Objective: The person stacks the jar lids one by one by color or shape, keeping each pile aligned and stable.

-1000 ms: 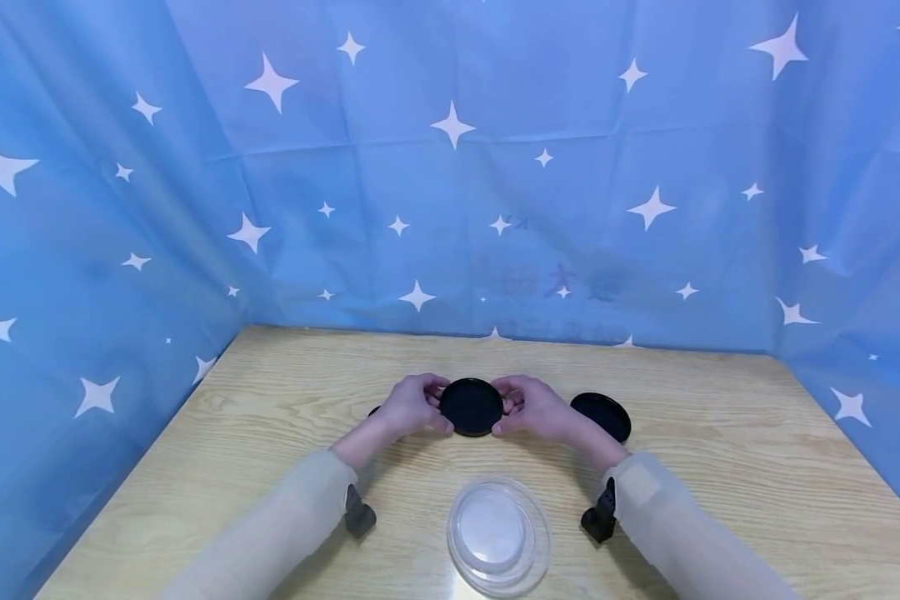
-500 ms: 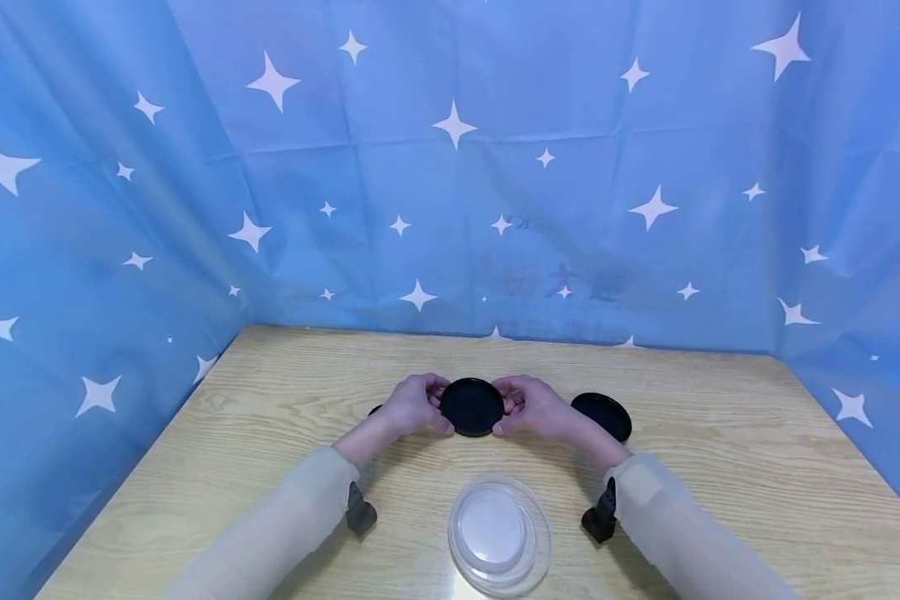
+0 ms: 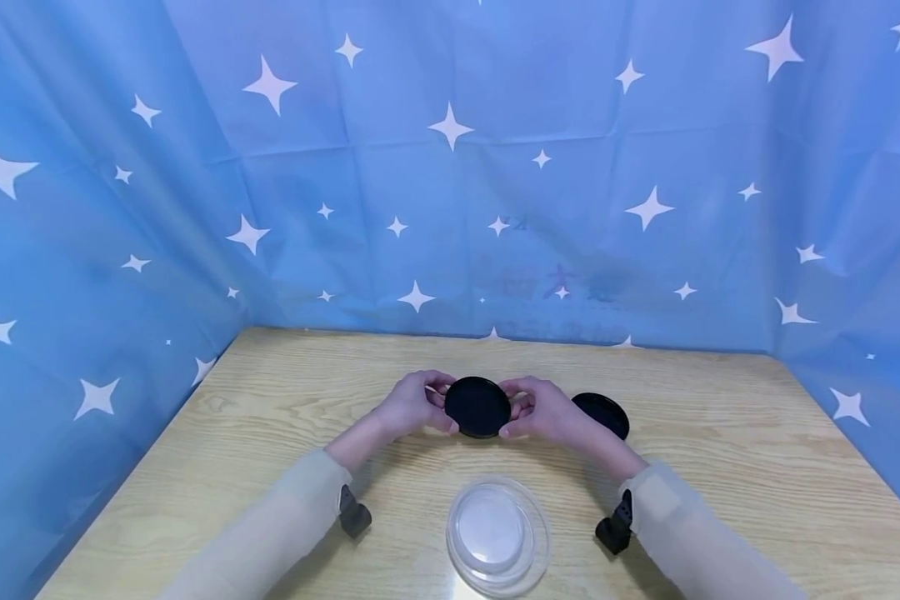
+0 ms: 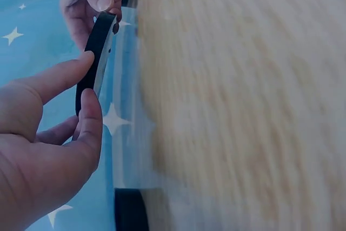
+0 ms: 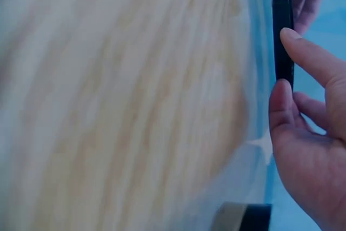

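A round black shallow dish [image 3: 477, 407] with a thin raised rim is held between my two hands. My left hand [image 3: 412, 406] pinches its left edge between thumb and fingers, and my right hand [image 3: 547, 410] pinches the opposite edge. Both wrist views show the dish [image 4: 97, 52] edge-on, apart from the wooden surface, with a paler face on one side. A second round black dish [image 3: 602, 415] lies on the table, partly hidden behind my right forearm. In the left wrist view, another black piece [image 4: 130, 210] shows in part at the bottom.
Clear round plastic lids or containers [image 3: 498, 535] lie stacked on the wooden table [image 3: 330, 367] in front of the hands. A blue curtain with white stars [image 3: 450, 192] stands behind the table and along its sides. A black wrist camera [image 3: 355, 512] hangs under the left sleeve.
Both hands have shifted slightly to the right with the black dish between them. The small black edge seen beside my left hand earlier is now hidden in the head view.
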`<state>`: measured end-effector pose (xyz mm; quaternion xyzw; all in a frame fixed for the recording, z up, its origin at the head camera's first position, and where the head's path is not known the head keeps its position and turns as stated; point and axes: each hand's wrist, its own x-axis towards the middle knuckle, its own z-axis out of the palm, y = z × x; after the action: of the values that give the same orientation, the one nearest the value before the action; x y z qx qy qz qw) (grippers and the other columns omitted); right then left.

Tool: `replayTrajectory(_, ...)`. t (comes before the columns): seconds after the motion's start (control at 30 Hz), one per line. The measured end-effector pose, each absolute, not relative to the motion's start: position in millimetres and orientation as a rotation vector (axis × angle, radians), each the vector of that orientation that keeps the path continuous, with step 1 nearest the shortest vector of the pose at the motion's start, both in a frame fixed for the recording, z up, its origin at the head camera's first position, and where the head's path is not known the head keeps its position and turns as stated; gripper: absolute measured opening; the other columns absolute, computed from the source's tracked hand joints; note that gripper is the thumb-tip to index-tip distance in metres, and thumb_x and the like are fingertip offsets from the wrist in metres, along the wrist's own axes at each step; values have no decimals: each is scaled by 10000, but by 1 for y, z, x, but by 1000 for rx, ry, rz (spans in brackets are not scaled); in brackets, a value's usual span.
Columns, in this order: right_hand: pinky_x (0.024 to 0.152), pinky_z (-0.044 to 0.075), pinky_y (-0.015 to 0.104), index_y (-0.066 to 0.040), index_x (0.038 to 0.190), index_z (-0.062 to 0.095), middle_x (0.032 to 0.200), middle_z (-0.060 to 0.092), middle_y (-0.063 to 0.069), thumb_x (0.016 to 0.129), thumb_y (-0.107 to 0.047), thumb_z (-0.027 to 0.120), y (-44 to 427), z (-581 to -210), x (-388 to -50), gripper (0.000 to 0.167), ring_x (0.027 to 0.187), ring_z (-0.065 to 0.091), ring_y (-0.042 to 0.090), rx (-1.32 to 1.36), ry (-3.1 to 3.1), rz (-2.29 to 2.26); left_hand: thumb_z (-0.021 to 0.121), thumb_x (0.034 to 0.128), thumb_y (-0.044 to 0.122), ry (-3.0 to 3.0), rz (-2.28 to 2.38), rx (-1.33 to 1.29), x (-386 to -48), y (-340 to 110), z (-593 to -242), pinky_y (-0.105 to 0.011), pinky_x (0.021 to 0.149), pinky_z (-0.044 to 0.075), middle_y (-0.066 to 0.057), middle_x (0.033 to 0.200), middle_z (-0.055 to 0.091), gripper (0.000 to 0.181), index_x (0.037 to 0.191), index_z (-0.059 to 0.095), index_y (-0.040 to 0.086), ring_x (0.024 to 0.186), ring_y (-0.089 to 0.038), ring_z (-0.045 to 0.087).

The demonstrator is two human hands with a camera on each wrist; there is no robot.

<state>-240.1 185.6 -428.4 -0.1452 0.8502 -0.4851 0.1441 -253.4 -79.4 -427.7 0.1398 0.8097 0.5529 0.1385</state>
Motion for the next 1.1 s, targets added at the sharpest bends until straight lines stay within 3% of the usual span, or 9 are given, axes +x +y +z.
replayTrajectory(0.3, 707, 551, 334, 25, 1420, 537, 1124, 624, 123, 784, -92, 900, 204, -409, -222, 742, 879, 602, 239, -452, 2504, -1417, 908, 669, -24, 2353, 1604, 526, -238, -67, -410, -284, 781, 527, -93, 1067, 593, 698, 1311, 636, -2, 878, -182, 585)
replayTrajectory(0.47, 691, 554, 312, 16, 1404, 546, 1018, 638, 113, 762, -103, 918, 218, -401, -205, 752, 865, 601, 251, -425, 2539, -1420, 897, 690, -27, 2327, 1601, 580, -227, -56, -401, -260, 709, 532, -69, 1079, 584, 671, 1310, 641, 10, 866, -159, 585)
replayTrajectory(0.8, 684, 535, 260, 107, 1357, 531, 1061, 582, 145, 751, -54, 913, 252, -391, -164, 734, 800, 587, 179, -550, 2553, -1480, 888, 703, -40, 2258, 1569, 705, -202, -28, -393, -228, 663, 533, -28, 1069, 572, 631, 1286, 651, 8, 845, -128, 601)
replayTrajectory(1.1, 698, 541, 262, 123, 1364, 511, 942, 587, 118, 750, -105, 919, 273, -389, -131, 772, 752, 607, 165, -556, 2578, -1486, 887, 676, -91, 2231, 1583, 732, -182, -4, -390, -195, 657, 529, -10, 1024, 577, 600, 1234, 686, 0, 804, -107, 616)
